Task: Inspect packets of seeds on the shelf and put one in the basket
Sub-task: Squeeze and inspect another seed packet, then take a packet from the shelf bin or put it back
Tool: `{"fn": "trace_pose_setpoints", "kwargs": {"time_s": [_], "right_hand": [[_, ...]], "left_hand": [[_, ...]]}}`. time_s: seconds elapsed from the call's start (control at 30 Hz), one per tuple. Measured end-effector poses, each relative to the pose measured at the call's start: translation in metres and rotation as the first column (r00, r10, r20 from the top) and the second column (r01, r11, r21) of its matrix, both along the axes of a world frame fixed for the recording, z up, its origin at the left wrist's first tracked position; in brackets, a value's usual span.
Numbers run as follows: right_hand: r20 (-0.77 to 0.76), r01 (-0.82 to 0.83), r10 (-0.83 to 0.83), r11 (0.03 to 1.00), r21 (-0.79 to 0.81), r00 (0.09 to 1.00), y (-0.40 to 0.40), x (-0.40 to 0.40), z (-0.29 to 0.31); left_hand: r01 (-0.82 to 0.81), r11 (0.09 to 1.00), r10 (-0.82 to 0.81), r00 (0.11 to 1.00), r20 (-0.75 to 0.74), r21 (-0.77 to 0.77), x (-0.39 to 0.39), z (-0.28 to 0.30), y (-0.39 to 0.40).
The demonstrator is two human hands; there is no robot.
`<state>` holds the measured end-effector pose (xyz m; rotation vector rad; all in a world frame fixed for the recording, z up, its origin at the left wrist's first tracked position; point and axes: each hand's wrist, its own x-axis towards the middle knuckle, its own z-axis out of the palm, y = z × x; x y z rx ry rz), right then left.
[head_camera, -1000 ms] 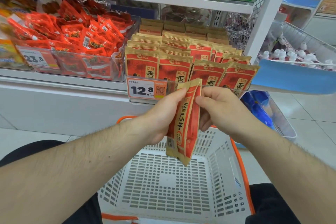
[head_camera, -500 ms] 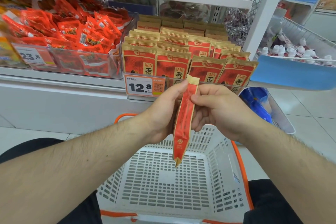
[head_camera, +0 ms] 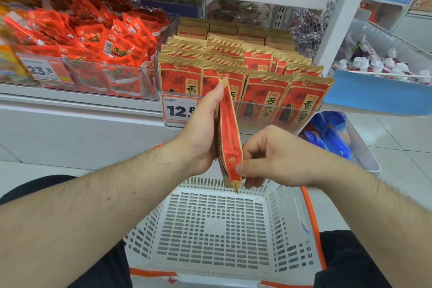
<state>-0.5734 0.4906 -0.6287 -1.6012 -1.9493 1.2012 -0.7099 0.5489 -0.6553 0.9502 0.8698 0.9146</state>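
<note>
A red and tan seed packet (head_camera: 229, 138) stands edge-on between my hands, above the white basket (head_camera: 289, 206). My left hand (head_camera: 201, 133) holds its upper part, fingers behind it and thumb at the top corner. My right hand (head_camera: 268, 159) pinches the packet's lower corner between thumb and fingers. Rows of the same seed packets (head_camera: 264, 77) stand upright in a clear bin on the shelf just beyond, behind a 12.8 price tag (head_camera: 177, 110).
A clear bin of small red snack packs (head_camera: 93, 47) sits to the left with a 23.8 tag. A white shelf post (head_camera: 339, 14) rises at right, with a wire bin of white bottles (head_camera: 378, 63) beyond it. The basket has orange handles (head_camera: 311, 213).
The packet has turned further edge-on. My right hand slid from its upper edge down to the lower corner; my left hand stays on the upper part.
</note>
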Motion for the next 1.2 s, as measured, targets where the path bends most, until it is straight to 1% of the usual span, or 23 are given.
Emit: {"fn": "trace_pose_setpoints", "kwargs": {"time_s": [0.2,0.3,0.37,0.43,0.5,0.57,0.63,0.7,0.8,0.87,0.9,0.97,1.03,1.13,1.2], "right_hand": [[0.01,-0.08,0.08,0.997,0.0,0.997,0.002,0.005,-0.005],[-0.029,-0.092,0.092,0.996,0.002,0.995,0.002,0.007,-0.005],[-0.085,-0.044,0.044,0.999,-0.004,0.995,0.003,0.006,-0.005],[-0.08,0.083,-0.084,0.997,-0.005,0.993,0.007,0.007,-0.008],[-0.087,0.216,-0.216,0.976,-0.004,0.973,0.01,0.008,-0.012],[-0.182,0.256,-0.268,0.963,-0.087,0.946,0.012,0.008,-0.017],[-0.296,0.246,-0.282,0.957,-0.153,0.913,0.013,0.007,-0.02],[-0.346,0.229,-0.268,0.962,-0.15,0.899,0.013,0.007,-0.02],[-0.374,0.246,-0.263,0.965,-0.092,0.889,0.014,0.011,-0.018],[-0.42,0.319,-0.308,0.947,-0.046,0.854,0.017,0.014,-0.014],[-0.452,0.366,-0.338,0.93,-0.029,0.825,0.018,0.016,-0.011],[-0.518,0.449,-0.378,0.894,0.012,0.767,0.019,0.019,-0.004],[-0.561,0.493,-0.379,0.868,0.06,0.735,0.021,0.025,0.006],[-0.596,0.526,-0.374,0.845,0.098,0.711,0.03,0.039,0.027],[-0.629,0.556,-0.362,0.82,0.136,0.688,0.04,0.052,0.044]], "left_hand": [[-0.003,1.0,0.003,1.0,-0.005,0.001,0.0,0.0,0.001],[-0.012,1.0,0.013,1.0,0.016,-0.016,-0.002,0.0,0.001],[-0.018,0.998,0.023,0.996,0.087,-0.065,-0.005,-0.001,0.003],[0.011,0.993,0.011,0.982,0.19,-0.114,-0.008,-0.001,0.004],[0.04,0.988,0.001,0.964,0.265,-0.148,-0.01,-0.001,0.005],[0.089,0.984,-0.037,0.949,0.312,-0.154,-0.01,0.0,0.005],[0.142,0.98,-0.093,0.945,0.313,-0.14,-0.008,0.002,0.004],[0.182,0.981,-0.161,0.958,0.237,-0.071,-0.008,0.002,0.006],[0.214,0.974,-0.219,0.974,0.062,0.074,-0.012,0.005,0.01],[0.18,0.972,-0.181,0.983,-0.009,0.152,-0.015,0.007,0.011],[0.15,0.964,-0.142,0.989,-0.048,0.221,-0.016,0.006,0.013],[0.109,0.899,-0.047,0.987,-0.155,0.425,-0.016,0.005,0.015],[0.116,0.821,0.023,0.972,-0.235,0.559,-0.013,0.007,0.02],[0.213,0.747,0.013,0.943,-0.334,0.63,-0.005,0.027,0.03],[0.256,0.682,0.051,0.918,-0.394,0.685,0.002,0.046,0.038]]}}
